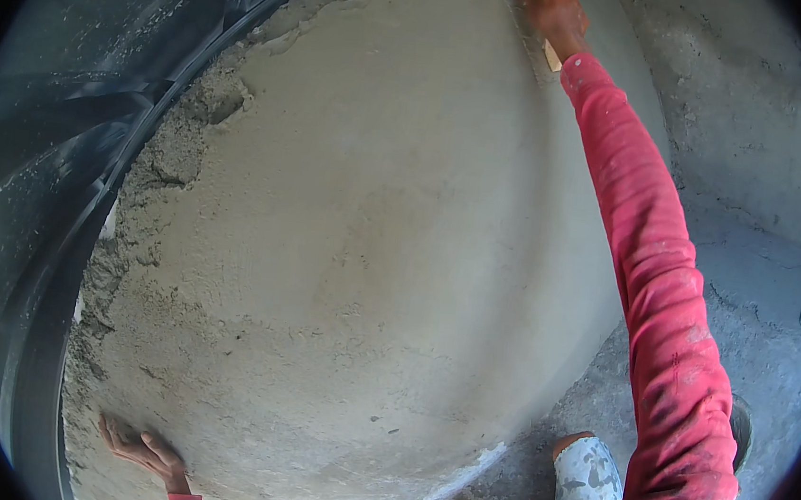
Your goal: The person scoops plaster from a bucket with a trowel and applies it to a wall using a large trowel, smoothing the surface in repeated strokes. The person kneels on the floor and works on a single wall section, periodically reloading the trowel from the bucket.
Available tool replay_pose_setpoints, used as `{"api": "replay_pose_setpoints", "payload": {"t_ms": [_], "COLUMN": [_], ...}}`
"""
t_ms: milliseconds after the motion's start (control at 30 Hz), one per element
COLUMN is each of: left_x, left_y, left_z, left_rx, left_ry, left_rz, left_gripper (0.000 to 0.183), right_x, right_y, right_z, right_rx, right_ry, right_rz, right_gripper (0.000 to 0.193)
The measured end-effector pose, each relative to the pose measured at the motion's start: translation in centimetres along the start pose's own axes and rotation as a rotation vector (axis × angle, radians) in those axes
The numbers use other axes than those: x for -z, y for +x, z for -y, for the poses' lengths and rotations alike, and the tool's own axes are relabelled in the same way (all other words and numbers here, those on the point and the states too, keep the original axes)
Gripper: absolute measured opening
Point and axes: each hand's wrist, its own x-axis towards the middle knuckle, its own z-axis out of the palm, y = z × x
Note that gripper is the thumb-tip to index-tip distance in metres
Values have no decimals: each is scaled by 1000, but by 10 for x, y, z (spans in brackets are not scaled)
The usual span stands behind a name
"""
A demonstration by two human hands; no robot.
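Observation:
At the far upper right of the freshly plastered wall, my right hand grips a plastering float with a yellowish handle. The float lies against the plaster, and my hand covers much of it. My right arm is stretched out in a red, dirt-marked sleeve. Low at the left, my left hand rests with its fingers stretched out on the rougher plaster. It holds nothing. The plaster is smooth across the middle and coarse along its left border.
A dark metal frame with panels curves along the left side. To the right are another grey wall and a rough floor. A bucket-like rim shows partly behind my sleeve. My splattered trouser leg is below.

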Motion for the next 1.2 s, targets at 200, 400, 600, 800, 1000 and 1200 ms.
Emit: {"api": "replay_pose_setpoints", "payload": {"t_ms": [200,400,600,800,1000,1200], "left_x": [-2,1,10,-10,3,-3], "left_y": [-1,2,3,2,0,1], "left_z": [-2,-7,-2,-16,-2,-7], "left_rx": [12,-7,-34,-12,-10,-12], "left_ry": [-52,-39,-84,-128,-8,-39], "left_rz": [23,-7,-75,-69,-58,-58], "left_gripper": [71,77,71,72,69,70], "right_x": [-17,7,69,122,134,106], "right_y": [41,-27,-184,-344,-355,-351], "right_z": [-93,38,216,271,220,184], "right_rx": [-331,-15,298,633,701,807], "right_ry": [-76,232,543,728,571,412], "right_rz": [164,235,554,736,466,452], "right_gripper": [66,63,63,48,38,35]}}
